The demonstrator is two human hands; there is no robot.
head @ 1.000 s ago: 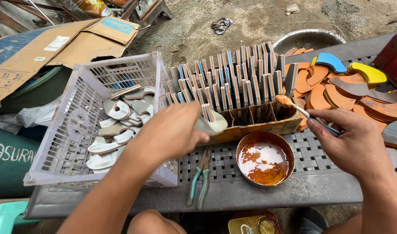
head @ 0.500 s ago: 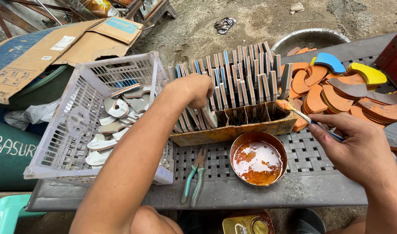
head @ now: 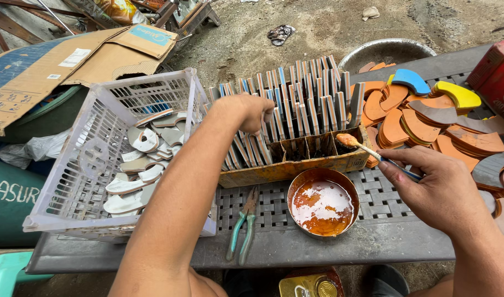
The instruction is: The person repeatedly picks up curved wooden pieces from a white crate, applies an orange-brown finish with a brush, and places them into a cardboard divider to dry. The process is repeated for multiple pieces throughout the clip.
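My left hand reaches over rows of thin upright sole pieces standing in a low cardboard tray. Its fingers curl down among the pieces, and what they hold is hidden. My right hand grips a small brush by its blue handle. The glue-coated tip hovers over the tray's right end. A round metal bowl of orange-brown glue sits just in front of the tray, between my hands.
A white plastic basket of pale curved pieces stands left. Green pliers lie on the perforated grey table. Orange, blue and yellow curved pieces are piled right, near a red crate, a metal basin and a tin can.
My left hand carried a pale piece from beside the basket up and right into the upright rows. The brush in my right hand shifted slightly left toward the tray.
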